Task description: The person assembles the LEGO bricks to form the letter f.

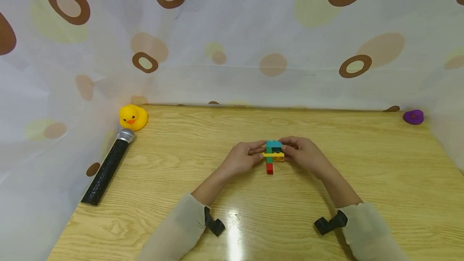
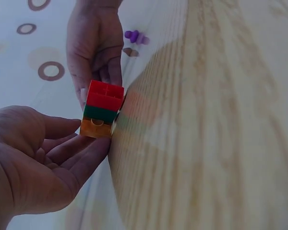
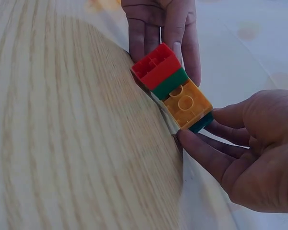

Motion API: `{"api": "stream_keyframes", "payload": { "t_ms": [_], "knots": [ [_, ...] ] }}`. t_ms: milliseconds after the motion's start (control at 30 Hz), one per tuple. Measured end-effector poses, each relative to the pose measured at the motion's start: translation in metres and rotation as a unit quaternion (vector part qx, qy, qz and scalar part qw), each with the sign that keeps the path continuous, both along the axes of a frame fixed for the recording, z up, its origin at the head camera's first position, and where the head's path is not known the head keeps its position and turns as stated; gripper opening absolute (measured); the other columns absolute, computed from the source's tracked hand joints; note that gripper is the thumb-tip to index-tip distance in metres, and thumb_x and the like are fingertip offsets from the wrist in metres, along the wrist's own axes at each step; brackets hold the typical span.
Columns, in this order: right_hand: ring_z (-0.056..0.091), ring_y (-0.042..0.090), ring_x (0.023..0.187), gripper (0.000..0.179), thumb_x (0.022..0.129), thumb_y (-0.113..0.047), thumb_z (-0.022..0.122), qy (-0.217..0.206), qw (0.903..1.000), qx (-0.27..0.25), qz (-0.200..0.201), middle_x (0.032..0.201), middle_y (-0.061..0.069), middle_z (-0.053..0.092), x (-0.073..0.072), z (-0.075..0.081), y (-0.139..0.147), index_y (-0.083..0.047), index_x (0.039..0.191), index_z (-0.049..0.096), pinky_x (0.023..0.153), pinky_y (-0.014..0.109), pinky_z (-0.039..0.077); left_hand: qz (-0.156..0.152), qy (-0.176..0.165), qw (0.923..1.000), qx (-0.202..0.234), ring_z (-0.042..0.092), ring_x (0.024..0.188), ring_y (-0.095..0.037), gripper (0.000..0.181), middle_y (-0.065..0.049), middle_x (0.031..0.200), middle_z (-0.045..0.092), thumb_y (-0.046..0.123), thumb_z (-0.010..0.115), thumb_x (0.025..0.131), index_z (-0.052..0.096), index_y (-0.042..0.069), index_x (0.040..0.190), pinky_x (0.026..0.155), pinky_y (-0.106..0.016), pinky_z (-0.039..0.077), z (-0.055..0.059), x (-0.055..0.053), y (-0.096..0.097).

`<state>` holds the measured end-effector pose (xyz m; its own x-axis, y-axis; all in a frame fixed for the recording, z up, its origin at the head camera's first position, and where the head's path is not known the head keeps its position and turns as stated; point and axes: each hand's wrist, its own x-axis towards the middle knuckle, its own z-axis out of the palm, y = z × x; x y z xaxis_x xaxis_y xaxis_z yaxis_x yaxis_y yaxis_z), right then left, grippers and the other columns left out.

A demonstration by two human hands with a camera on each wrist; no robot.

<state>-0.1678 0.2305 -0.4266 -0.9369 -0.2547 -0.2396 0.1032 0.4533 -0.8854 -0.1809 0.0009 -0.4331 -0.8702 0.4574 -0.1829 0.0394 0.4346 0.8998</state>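
Both hands (image 1: 246, 157) (image 1: 302, 154) flank the brick stack (image 1: 272, 155), fingertips touching.

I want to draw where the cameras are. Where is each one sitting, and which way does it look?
Head: worn on the head, looking forward and down at the table; both sleeved arms, left hand and right hand show, holding the brick stack.
Left wrist: on the left wrist, looking along the tabletop at the stack; both hands show.
Right wrist: on the right wrist, looking from the opposite side; both hands show.
All three views share the stack.
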Motion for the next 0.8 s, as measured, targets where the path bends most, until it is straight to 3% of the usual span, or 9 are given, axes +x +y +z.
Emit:
{"api": "stream_keyframes", "payload": {
  "t_ms": [200, 533, 633, 700, 800],
  "knots": [
    [0.068, 0.028, 0.115, 0.042, 0.108, -0.019, 0.049, 0.011, 0.9993, 0.033, -0.009, 0.134, 0.024, 0.062, -0.001, -0.003, 0.001, 0.002, 0.145, 0.051, 0.089, 0.030, 0.060, -0.008, 0.004, 0.9999, -0.007, 0.059, 0.132, -0.018, 0.046, -0.003, 0.137, 0.067, 0.014, 0.060, 0.103, 0.054, 0.019, 0.148, 0.102, -0.035, 0.052, 0.000, 0.000, 0.002],
    [0.067, 0.031, 0.115, 0.041, 0.108, -0.020, 0.051, 0.032, 0.9973, 0.066, -0.011, 0.134, 0.022, 0.063, 0.001, -0.005, 0.000, 0.001, 0.144, 0.053, 0.089, 0.036, 0.060, -0.004, -0.002, 1.0000, -0.006, 0.064, 0.126, -0.015, 0.046, -0.001, 0.139, 0.066, 0.015, 0.061, 0.102, 0.055, 0.021, 0.147, 0.099, -0.030, 0.054, -0.002, 0.001, 0.006],
    [0.069, 0.029, 0.112, 0.044, 0.108, -0.026, 0.050, 0.047, 0.9941, 0.098, -0.006, 0.132, 0.020, 0.065, 0.001, -0.003, 0.003, -0.003, 0.145, 0.052, 0.089, 0.038, 0.060, -0.006, 0.000, 1.0000, -0.005, 0.063, 0.129, -0.017, 0.048, -0.003, 0.142, 0.064, 0.019, 0.061, 0.102, 0.053, 0.021, 0.149, 0.099, -0.031, 0.055, 0.000, 0.000, 0.005],
    [0.069, 0.030, 0.112, 0.047, 0.108, -0.032, 0.049, 0.066, 0.9906, 0.120, -0.006, 0.134, 0.019, 0.065, 0.001, 0.000, 0.007, -0.006, 0.148, 0.051, 0.089, 0.042, 0.059, -0.003, 0.020, 0.9996, -0.018, 0.063, 0.129, -0.021, 0.050, -0.003, 0.146, 0.060, 0.025, 0.062, 0.103, 0.051, 0.023, 0.151, 0.098, -0.036, 0.056, 0.001, -0.002, 0.002],
    [0.066, 0.038, 0.118, 0.054, 0.109, -0.042, 0.043, 0.111, 0.9816, 0.154, -0.023, 0.141, 0.019, 0.060, 0.000, 0.006, 0.019, -0.009, 0.152, 0.046, 0.091, 0.051, 0.056, 0.013, 0.085, 0.9943, -0.063, 0.059, 0.133, -0.025, 0.054, -0.005, 0.152, 0.054, 0.037, 0.060, 0.103, 0.046, 0.025, 0.154, 0.104, -0.043, 0.052, 0.006, -0.007, -0.005]
  ]
}}
